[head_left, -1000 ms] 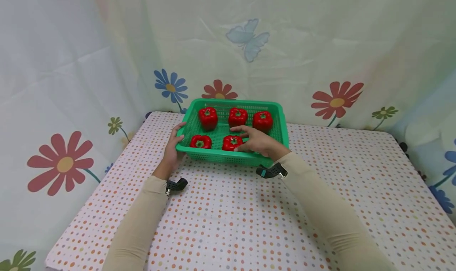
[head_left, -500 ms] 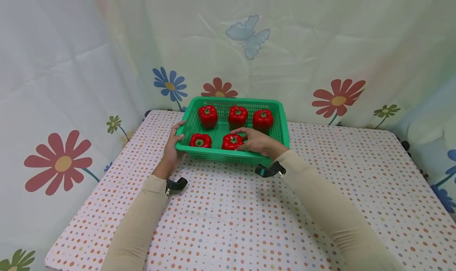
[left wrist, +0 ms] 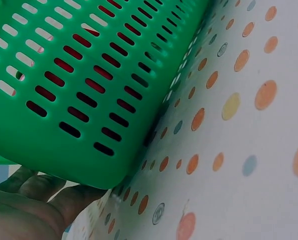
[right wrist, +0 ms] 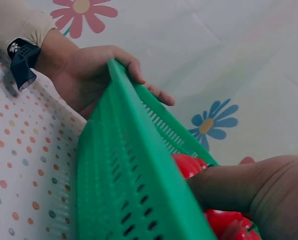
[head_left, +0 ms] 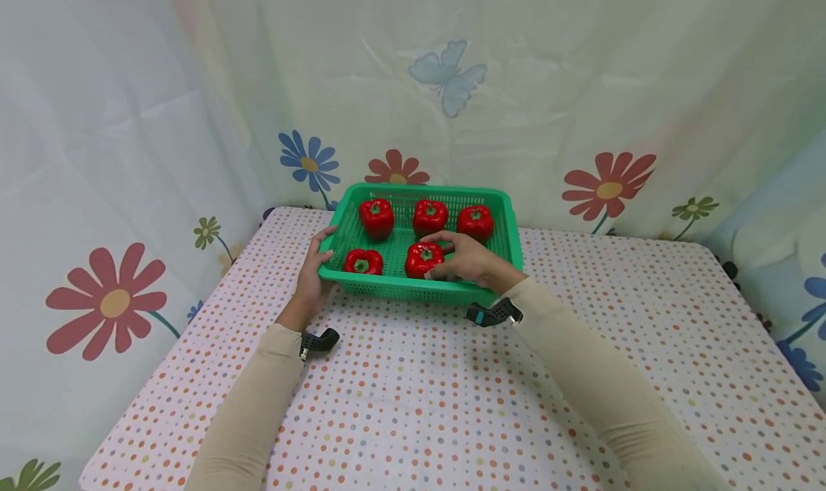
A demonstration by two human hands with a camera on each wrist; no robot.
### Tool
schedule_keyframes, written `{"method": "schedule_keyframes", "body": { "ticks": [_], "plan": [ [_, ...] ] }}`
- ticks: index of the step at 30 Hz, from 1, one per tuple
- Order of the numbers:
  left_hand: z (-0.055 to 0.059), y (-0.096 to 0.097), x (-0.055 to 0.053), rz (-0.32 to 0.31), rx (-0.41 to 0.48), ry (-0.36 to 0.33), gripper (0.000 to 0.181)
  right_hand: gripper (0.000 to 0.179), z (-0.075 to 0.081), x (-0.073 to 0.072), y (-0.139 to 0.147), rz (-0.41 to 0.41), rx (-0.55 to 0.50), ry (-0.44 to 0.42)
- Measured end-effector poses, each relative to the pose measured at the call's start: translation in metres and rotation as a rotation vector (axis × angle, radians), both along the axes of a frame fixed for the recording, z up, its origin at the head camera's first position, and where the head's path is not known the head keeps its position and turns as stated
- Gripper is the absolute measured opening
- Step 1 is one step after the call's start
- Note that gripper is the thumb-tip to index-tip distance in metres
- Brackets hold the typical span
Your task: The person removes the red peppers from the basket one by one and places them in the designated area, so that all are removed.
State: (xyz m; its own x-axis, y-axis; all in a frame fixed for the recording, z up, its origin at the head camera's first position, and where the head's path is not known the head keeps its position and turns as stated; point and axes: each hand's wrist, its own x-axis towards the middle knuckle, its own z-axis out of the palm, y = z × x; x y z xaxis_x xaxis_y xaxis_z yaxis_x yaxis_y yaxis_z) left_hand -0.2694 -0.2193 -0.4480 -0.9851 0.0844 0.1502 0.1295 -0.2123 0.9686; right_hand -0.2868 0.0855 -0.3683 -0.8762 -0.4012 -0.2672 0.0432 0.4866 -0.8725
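Observation:
A green plastic basket (head_left: pixel 413 287) with slotted walls stands on the table, seen in all three views. Inside it are several red bell peppers: a back left one (head_left: pixel 377 218), a back middle one (head_left: pixel 429 217), a back right one (head_left: pixel 475 223) and a front left one (head_left: pixel 363 262). My left hand (head_left: pixel 311 276) grips the basket's left end, its thumb over the rim. Reaching over the front wall, my right hand (head_left: pixel 470 260) holds the front right bell pepper (head_left: pixel 422 259) between thumb and fingers. The hand and basket wall partly hide this pepper in the right wrist view.
A dotted cloth (head_left: pixel 400 391) covers the table around the basket. Close behind the basket hangs a pale curtain (head_left: pixel 529 118) printed with flowers and a butterfly. Each wrist wears a black camera strap, such as the left one (head_left: pixel 319 341).
The front right bell pepper has shifted very slightly right with my right hand. My left hand and the basket hold their place; the head view has tilted a little.

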Motion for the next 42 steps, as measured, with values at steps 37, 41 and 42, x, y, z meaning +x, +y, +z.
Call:
{"method": "schedule_keyframes", "body": {
  "ticks": [37,41,42],
  "plan": [
    [-0.001,-0.001,-0.001,0.015,-0.009,0.012,0.056,0.087,0.013,-0.056,0.154,-0.492,-0.119,0.097],
    [-0.003,0.000,-0.003,0.002,0.000,0.018,0.056,0.084,-0.008,-0.063,0.155,-0.513,-0.108,0.065],
    [-0.003,0.000,-0.003,0.000,0.001,0.020,0.056,0.083,-0.013,-0.064,0.155,-0.514,-0.102,0.062]
  ]
}}
